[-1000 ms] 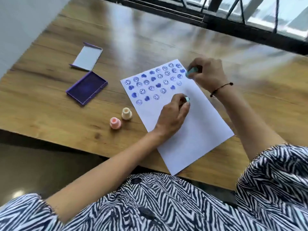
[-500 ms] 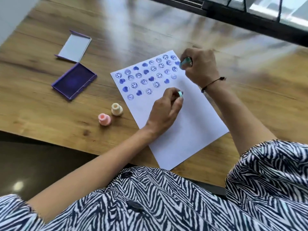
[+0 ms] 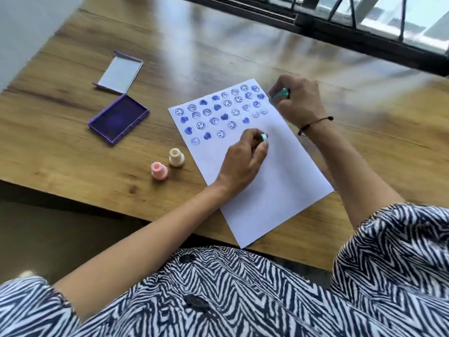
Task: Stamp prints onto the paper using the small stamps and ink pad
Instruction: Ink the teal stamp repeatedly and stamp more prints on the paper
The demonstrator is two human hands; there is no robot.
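Observation:
A white paper (image 3: 274,183) lies slanted on the wooden table, its upper part filled with several rows of blue smiley and heart prints. My left hand (image 3: 243,159) rests on the paper's middle, fingers closed on a small light-blue stamp (image 3: 264,137) just below the printed rows. My right hand (image 3: 300,100) sits at the paper's top right corner and grips a teal stamp (image 3: 279,94). The open purple ink pad (image 3: 119,119) lies left of the paper, apart from both hands.
A pink stamp (image 3: 159,171) and a cream stamp (image 3: 176,157) stand upright by the paper's left edge. The ink pad's lid (image 3: 120,75) lies open behind the pad. The table's near edge (image 3: 97,205) runs close below the stamps. A dark window frame (image 3: 364,37) borders the far side.
Both hands stay in nearly the same places on the paper, each still holding its stamp. The shifts in the picture come mainly from the head camera moving.

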